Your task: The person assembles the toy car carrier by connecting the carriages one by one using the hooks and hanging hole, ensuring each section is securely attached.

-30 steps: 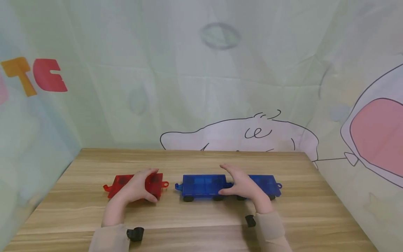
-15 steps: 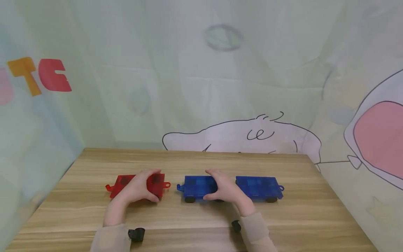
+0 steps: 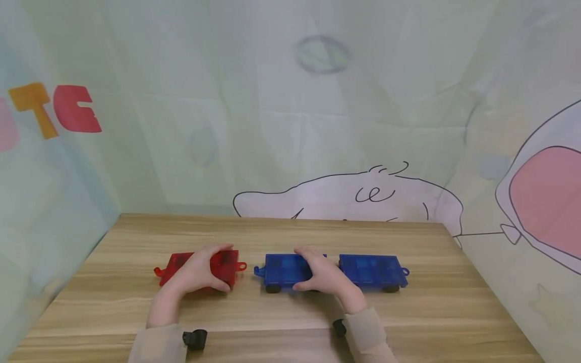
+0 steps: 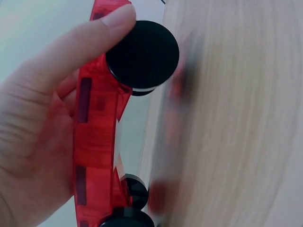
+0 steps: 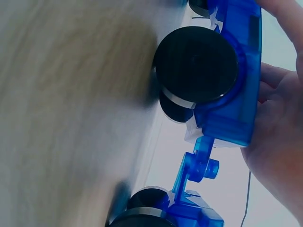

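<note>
In the head view my left hand [image 3: 197, 269] grips a red see-through toy train wagon [image 3: 224, 267] across its long sides. The left wrist view shows the thumb [image 4: 120, 19] on the wagon's side above a black wheel [image 4: 144, 54]. My right hand [image 3: 324, 272] holds a matching blue wagon [image 3: 281, 269] in the middle, thumb at the near side. To its right, another blue wagon [image 3: 374, 269] stands behind the wrist. A blue coupling [image 5: 201, 161] joins the two blue wagons in the right wrist view. The red wagon's ring [image 3: 242, 266] and the blue hook [image 3: 259, 271] are a short gap apart.
The wagons are in one row across a wood-grain table [image 3: 272, 322]. A printed cloth [image 3: 181, 126] hangs behind and on both sides, close to the table's edges. A black wrist camera [image 3: 195, 339] sticks out from the left sleeve.
My right hand has moved left from the gap between the blue wagons onto the left blue one and now holds it. My left hand stays on the red wagon; the gap looks much the same.
</note>
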Demonstrator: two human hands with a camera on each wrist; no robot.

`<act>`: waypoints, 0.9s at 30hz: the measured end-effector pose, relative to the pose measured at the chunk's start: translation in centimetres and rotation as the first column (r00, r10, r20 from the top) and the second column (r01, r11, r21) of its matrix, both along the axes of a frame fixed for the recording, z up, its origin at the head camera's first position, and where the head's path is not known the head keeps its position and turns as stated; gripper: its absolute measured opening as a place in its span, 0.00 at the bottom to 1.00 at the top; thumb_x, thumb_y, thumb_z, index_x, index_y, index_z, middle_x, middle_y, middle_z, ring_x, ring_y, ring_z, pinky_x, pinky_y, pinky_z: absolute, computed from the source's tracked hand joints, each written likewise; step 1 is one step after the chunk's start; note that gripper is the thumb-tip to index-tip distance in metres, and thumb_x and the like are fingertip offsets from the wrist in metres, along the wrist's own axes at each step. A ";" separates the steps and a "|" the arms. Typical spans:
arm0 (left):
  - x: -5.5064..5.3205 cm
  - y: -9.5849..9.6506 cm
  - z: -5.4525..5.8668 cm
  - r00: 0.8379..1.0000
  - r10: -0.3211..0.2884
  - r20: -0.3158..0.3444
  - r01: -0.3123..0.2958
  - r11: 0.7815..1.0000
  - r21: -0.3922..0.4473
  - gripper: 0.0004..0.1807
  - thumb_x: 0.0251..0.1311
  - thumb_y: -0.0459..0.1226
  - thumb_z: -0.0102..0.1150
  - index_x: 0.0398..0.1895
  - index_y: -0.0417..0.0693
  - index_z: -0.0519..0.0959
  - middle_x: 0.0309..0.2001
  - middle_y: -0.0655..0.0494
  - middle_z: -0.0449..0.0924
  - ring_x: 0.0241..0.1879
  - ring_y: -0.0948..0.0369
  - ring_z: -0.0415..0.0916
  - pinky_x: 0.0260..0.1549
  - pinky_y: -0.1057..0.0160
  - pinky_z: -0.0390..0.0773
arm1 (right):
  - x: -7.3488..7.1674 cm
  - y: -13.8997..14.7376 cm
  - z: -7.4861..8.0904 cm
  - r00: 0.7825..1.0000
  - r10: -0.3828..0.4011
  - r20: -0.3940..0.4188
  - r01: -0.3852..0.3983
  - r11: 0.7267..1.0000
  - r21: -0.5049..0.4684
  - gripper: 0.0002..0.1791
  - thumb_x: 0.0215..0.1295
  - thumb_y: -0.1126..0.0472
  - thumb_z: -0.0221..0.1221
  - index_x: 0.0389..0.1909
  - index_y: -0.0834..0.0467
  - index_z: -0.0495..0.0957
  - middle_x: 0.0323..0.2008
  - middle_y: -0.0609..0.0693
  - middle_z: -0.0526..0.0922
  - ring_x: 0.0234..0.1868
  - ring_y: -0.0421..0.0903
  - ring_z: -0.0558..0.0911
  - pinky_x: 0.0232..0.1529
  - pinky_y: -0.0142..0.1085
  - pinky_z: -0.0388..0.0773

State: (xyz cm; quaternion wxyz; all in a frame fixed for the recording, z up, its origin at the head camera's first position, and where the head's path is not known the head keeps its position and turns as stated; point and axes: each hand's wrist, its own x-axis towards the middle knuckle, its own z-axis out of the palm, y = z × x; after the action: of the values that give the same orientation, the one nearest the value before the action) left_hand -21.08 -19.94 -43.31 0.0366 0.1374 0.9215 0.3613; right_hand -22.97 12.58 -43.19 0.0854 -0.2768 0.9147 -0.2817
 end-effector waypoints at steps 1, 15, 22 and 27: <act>0.0 0.0 0.0 1.000 0.001 -0.002 -0.001 1.000 0.000 0.52 0.33 0.43 0.83 0.67 0.42 0.68 0.61 0.41 0.73 0.58 0.44 0.69 0.52 0.42 0.77 | 0.0 0.0 0.0 1.000 -0.001 0.004 0.001 1.000 0.002 0.46 0.53 0.53 0.72 0.70 0.62 0.63 0.71 0.60 0.65 0.72 0.58 0.64 0.70 0.54 0.63; -0.1 0.7 0.3 1.000 -0.022 -0.022 0.022 1.000 0.012 0.51 0.35 0.46 0.81 0.67 0.45 0.69 0.58 0.45 0.75 0.55 0.48 0.71 0.45 0.49 0.79 | 0.1 -0.2 0.3 0.999 -0.020 0.026 0.020 1.000 0.017 0.45 0.55 0.53 0.71 0.71 0.61 0.62 0.71 0.58 0.65 0.72 0.57 0.64 0.70 0.53 0.63; -0.2 1.0 0.4 1.000 -0.027 -0.005 0.027 0.999 0.036 0.51 0.36 0.46 0.81 0.68 0.46 0.68 0.60 0.44 0.74 0.57 0.47 0.70 0.48 0.46 0.79 | 0.2 -0.2 0.4 0.999 -0.024 0.026 0.023 0.999 0.029 0.45 0.56 0.53 0.71 0.71 0.61 0.62 0.71 0.58 0.65 0.72 0.57 0.64 0.70 0.53 0.63; -0.3 1.3 0.2 0.999 -0.036 -0.006 0.036 0.999 0.036 0.51 0.37 0.46 0.81 0.68 0.45 0.68 0.61 0.43 0.73 0.58 0.46 0.69 0.48 0.45 0.79 | 0.2 -0.2 0.4 0.999 -0.017 0.028 0.016 0.999 0.031 0.45 0.56 0.53 0.70 0.71 0.61 0.62 0.71 0.58 0.65 0.72 0.57 0.64 0.70 0.53 0.63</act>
State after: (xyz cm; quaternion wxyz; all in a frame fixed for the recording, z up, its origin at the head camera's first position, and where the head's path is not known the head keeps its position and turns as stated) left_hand -21.37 -18.62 -43.08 0.0379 0.1556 0.9123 0.3768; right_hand -22.75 12.37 -42.78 0.1003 -0.2640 0.9199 -0.2723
